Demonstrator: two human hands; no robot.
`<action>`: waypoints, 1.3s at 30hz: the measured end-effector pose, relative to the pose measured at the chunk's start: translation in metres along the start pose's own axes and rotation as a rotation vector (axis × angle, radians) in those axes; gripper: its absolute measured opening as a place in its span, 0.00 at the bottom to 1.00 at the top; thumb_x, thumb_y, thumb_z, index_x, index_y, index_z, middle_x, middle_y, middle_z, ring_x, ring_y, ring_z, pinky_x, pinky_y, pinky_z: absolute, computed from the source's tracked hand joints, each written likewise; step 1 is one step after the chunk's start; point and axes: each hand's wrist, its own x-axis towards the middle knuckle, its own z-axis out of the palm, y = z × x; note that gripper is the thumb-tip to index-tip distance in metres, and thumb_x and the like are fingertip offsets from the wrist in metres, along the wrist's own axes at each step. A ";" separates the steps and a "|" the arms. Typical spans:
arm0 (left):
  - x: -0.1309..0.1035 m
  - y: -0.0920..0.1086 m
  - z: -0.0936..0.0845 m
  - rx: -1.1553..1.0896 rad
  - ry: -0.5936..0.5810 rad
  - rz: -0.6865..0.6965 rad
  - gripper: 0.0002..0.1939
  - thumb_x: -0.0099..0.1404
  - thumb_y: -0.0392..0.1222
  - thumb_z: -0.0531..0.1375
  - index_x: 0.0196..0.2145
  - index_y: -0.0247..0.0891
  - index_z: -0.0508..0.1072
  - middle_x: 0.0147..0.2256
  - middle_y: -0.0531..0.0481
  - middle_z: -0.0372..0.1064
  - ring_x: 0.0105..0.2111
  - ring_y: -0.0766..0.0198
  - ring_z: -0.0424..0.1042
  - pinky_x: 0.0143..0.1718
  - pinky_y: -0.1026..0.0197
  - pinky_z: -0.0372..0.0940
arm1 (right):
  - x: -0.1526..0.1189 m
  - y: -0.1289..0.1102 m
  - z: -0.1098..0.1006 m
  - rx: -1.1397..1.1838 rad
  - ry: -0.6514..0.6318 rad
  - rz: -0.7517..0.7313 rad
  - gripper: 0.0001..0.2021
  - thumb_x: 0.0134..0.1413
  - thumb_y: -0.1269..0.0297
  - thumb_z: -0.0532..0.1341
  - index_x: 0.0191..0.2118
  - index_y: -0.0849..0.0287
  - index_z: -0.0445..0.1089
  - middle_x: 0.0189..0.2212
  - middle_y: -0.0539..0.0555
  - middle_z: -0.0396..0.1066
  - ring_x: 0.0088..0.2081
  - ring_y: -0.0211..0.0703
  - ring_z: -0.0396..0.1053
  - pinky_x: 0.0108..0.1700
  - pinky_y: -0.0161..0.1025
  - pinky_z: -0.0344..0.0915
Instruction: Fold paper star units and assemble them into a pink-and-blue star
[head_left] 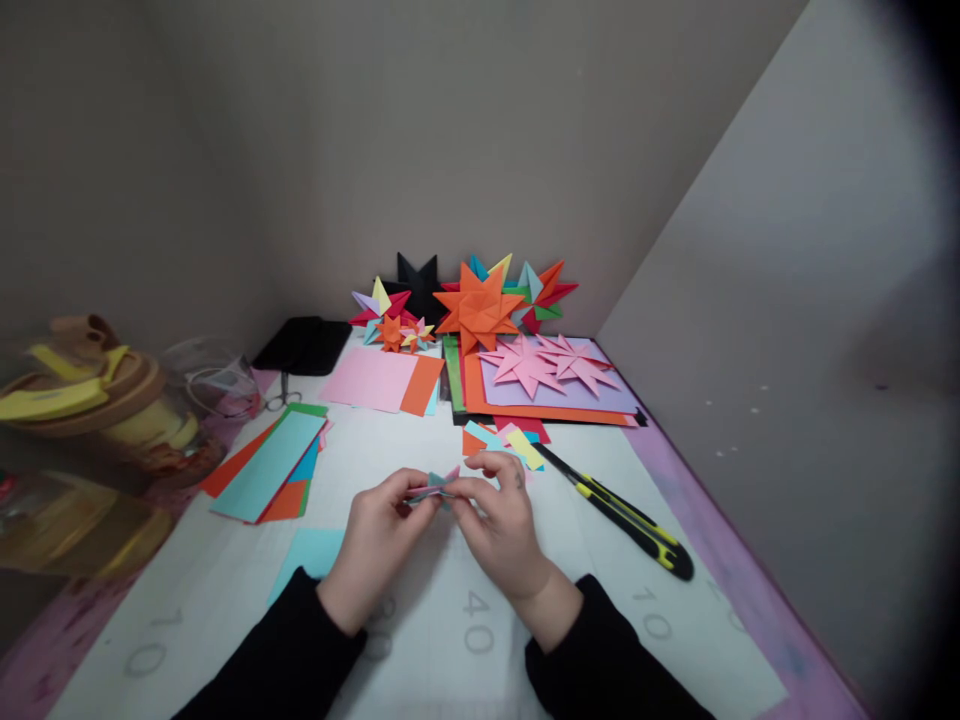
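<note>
Between my two hands, above the middle of the white table mat, is a small folded paper piece [436,486] in pink and light blue. My left hand [381,535] pinches its left side between thumb and fingers. Its right side is held by the thumb and index finger of my right hand [504,525], with the other fingers raised and curled. Just beyond my right hand lie small paper strips [527,448] in yellow, blue, orange and pink. A light blue sheet [311,555] rests partly behind my left wrist.
A black and yellow box cutter [634,525] lies at the right. Stacked coloured strips [270,465], scissors [283,393] and clear containers [154,430] are at the left. Paper stars [480,308] and paper sheets [371,378] stand or lie at the back.
</note>
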 end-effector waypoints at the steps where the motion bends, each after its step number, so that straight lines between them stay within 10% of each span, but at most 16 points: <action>1: 0.000 0.000 0.000 0.003 0.000 0.001 0.03 0.57 0.38 0.59 0.31 0.38 0.72 0.27 0.54 0.72 0.27 0.66 0.70 0.28 0.66 0.63 | 0.000 0.000 0.000 -0.003 0.004 -0.006 0.10 0.51 0.76 0.59 0.34 0.53 0.72 0.41 0.55 0.61 0.43 0.47 0.61 0.43 0.47 0.63; 28: 0.001 -0.004 0.001 -0.069 -0.002 -0.035 0.07 0.57 0.38 0.59 0.36 0.39 0.70 0.33 0.51 0.74 0.35 0.61 0.74 0.35 0.63 0.67 | 0.001 0.000 0.000 0.022 -0.012 -0.007 0.09 0.51 0.75 0.58 0.33 0.53 0.71 0.40 0.54 0.62 0.43 0.47 0.61 0.45 0.48 0.62; 39: -0.003 -0.014 0.003 0.181 0.016 0.118 0.07 0.60 0.37 0.56 0.38 0.40 0.69 0.33 0.53 0.75 0.31 0.65 0.73 0.33 0.64 0.66 | 0.001 0.001 -0.001 -0.057 -0.212 -0.006 0.07 0.52 0.77 0.55 0.34 0.58 0.64 0.44 0.58 0.60 0.50 0.51 0.56 0.51 0.52 0.60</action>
